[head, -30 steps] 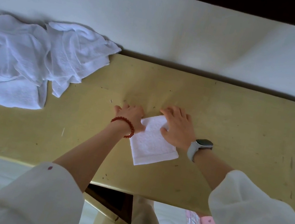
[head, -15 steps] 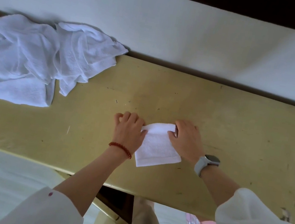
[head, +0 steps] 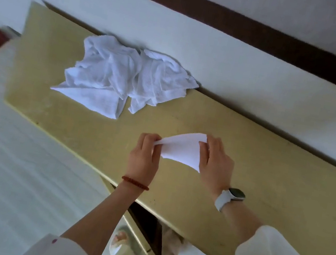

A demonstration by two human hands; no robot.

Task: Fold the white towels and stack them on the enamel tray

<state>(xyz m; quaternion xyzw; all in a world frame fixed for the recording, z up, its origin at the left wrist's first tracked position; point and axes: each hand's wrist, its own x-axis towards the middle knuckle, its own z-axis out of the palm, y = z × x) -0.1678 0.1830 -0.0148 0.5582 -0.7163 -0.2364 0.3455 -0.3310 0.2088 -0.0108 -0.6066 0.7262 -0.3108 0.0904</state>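
Near edge of the yellow surface (head: 285, 193) just under the wrists. Left hand (head: 144, 159) and right hand (head: 216, 161) pinching the folded towel (head: 181, 150) at both ends, lifted a little, sagging between them. Bare room to the right. Farther left, the crumpled towel pile (head: 124, 79), against the far edge by the wall (head: 241, 61).

you look down on a scuffed yellow table (head: 265, 178) pushed against a pale wall (head: 201, 32) crossed by a dark brown band (head: 247, 29), with pale floor (head: 9, 167) beside it.
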